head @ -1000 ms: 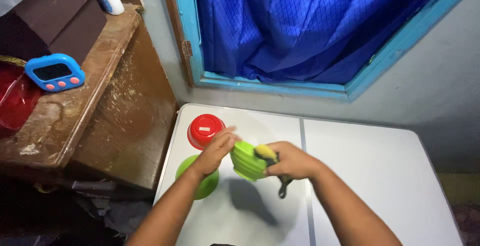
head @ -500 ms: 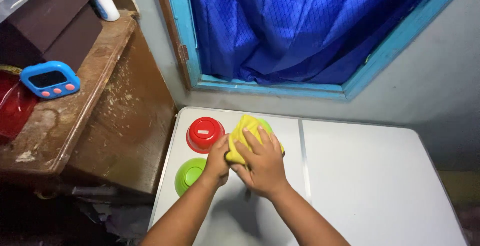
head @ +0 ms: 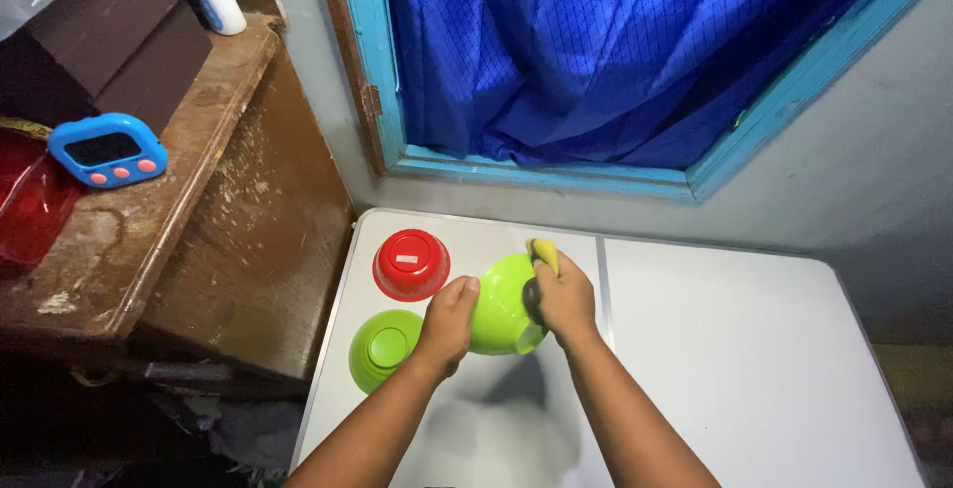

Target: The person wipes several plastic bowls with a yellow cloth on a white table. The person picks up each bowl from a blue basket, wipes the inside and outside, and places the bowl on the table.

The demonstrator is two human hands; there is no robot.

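My left hand grips the left rim of a lime green bowl, held tilted just above the white folding table. A yellow cloth is pinched in my right hand, which presses it against the bowl's right side. To the left, a red bowl and a second green bowl sit upside down on the table near its left edge.
A worn wooden cabinet stands left of the table, carrying a blue digital timer, a red container and a brown box. A blue curtain hangs in a blue-framed window behind.
The cloth covered the bowl under my right hand half a second ago. Now the bowl's green outside shows, and the cloth sits bunched at its upper right edge.
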